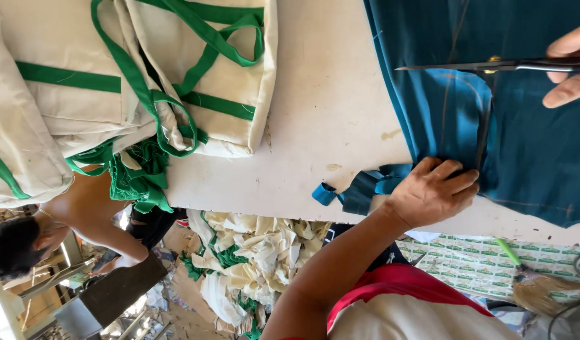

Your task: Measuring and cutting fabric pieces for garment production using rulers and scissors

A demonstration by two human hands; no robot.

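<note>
A dark teal fabric [529, 132] lies on the pale table [321, 119], with chalk lines on it and a cut strip hanging over the near edge. My left hand [436, 192] presses flat on the fabric at that edge, fingers next to the cut. My right hand [570, 66] comes in from the right edge and holds a pair of scissors [491, 66]. Their blades are spread wide, one pointing left over the cloth and the other running down along the cut towards my left hand.
Cream bags with green straps [132, 75] are piled on the table's left side. Below the table edge lies a heap of cream and green scraps [252, 258]. Another person's bare shoulder and arm [91, 217] are at lower left. A green-handled broom [529, 277] lies at lower right.
</note>
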